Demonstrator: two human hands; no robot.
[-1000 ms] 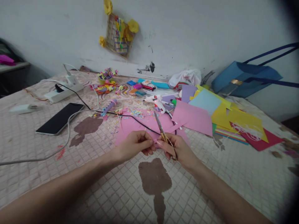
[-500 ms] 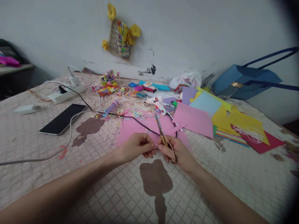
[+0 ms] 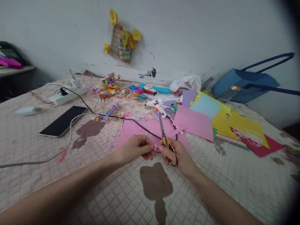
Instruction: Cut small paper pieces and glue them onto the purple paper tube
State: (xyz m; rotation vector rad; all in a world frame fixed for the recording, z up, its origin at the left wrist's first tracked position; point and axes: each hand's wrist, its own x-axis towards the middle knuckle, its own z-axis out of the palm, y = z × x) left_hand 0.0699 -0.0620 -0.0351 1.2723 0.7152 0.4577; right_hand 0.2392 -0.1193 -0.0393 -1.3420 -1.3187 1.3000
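My left hand [image 3: 140, 147] is closed, pinching a small pink paper piece [image 3: 156, 147] between thumb and forefinger. Close against it, my right hand [image 3: 174, 153] grips gold-handled scissors [image 3: 165, 140], their blades together and pointing away from me. The right thumb and fingertips also meet near the pink piece; whether they touch it I cannot tell. Beyond both hands lies a pink sheet [image 3: 131, 128] with small coloured paper scraps [image 3: 138, 116] at its far edge. A black cord [image 3: 145, 126] runs across the sheet.
A white glue gun [image 3: 159, 107] lies past the scissors. Coloured paper sheets [image 3: 194, 122] spread to the right, near a blue bag [image 3: 243, 84]. On the left are a dark-screened phone [image 3: 63, 121], a white power strip [image 3: 67, 95] and a grey cable [image 3: 70, 134]. A purple decorated stick [image 3: 111, 110] lies nearby.
The scissors have swung slightly, their tips shifting to the right. The hands stay together around the small pink piece. The whole view has tilted a little.
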